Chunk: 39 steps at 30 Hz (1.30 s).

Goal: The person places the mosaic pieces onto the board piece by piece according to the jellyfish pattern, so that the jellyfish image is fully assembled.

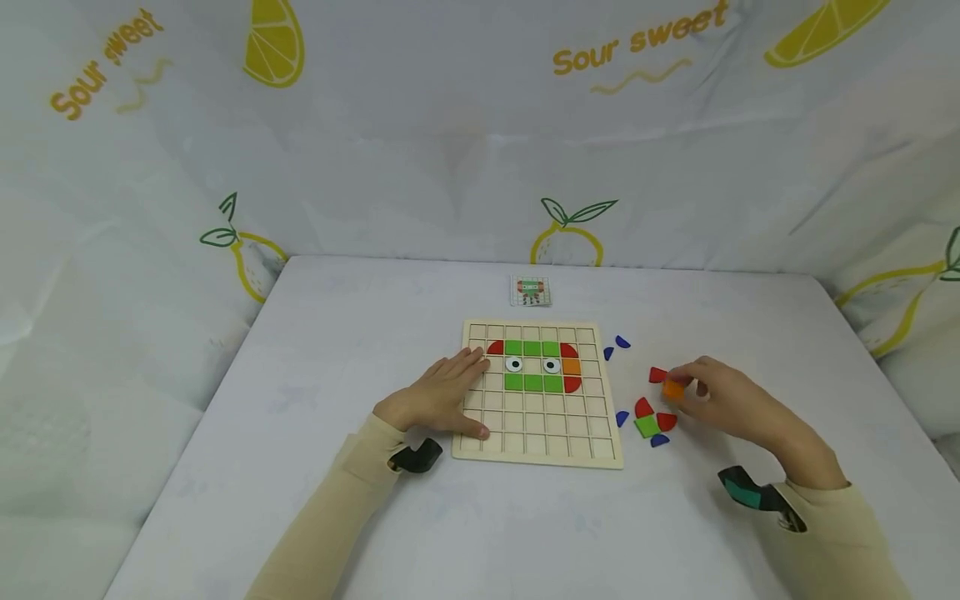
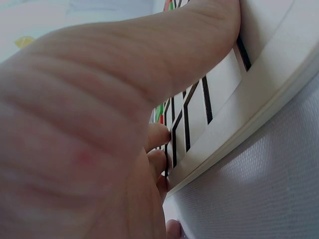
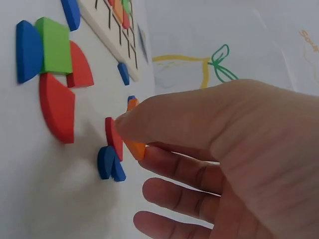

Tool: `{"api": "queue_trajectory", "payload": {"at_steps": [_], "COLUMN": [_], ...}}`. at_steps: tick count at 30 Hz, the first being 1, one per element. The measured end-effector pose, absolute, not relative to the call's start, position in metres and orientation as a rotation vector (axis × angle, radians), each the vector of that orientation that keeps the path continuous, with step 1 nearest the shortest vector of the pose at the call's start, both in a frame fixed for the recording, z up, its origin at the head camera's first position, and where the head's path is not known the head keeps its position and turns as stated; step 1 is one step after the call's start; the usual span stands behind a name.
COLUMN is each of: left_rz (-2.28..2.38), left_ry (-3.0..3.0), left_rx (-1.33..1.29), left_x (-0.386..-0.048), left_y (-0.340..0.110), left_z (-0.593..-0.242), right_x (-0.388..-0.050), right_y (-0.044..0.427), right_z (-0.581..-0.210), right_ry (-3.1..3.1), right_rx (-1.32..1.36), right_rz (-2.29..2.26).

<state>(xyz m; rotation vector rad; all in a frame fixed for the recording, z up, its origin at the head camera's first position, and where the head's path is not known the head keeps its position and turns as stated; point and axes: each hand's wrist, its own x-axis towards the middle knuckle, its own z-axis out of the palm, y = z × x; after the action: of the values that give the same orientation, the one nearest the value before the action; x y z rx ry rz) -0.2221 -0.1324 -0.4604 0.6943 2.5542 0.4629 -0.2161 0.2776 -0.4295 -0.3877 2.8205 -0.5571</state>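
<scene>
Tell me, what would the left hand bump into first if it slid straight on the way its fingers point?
Most likely the upper-left red piece on the wooden board, just ahead of the left hand; whether the two already touch is hard to tell.

Two orange tiles (image 1: 673, 391) (image 1: 571, 367), one board (image 1: 535, 402)

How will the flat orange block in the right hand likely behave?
The flat orange block is probably light: the right hand pinches it between thumb and finger. It seems stiff, showing no bend. Its flat sides suggest little rolling.
</scene>
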Motion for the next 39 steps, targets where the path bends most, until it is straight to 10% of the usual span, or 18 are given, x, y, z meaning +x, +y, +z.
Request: {"api": "queue_trajectory", "payload": {"at_steps": [39], "left_rz": [0.450], "left_ry": [2.570], "left_rx": [0.578], "left_x": [-0.223], "left_y": [-0.135], "left_z": [-0.463], "right_x": [-0.283], "right_y": [0.109], "right_z": [-0.414], "right_ry": [2.662], "right_rx": [-0.896], "right_rz": [-0.755]}}
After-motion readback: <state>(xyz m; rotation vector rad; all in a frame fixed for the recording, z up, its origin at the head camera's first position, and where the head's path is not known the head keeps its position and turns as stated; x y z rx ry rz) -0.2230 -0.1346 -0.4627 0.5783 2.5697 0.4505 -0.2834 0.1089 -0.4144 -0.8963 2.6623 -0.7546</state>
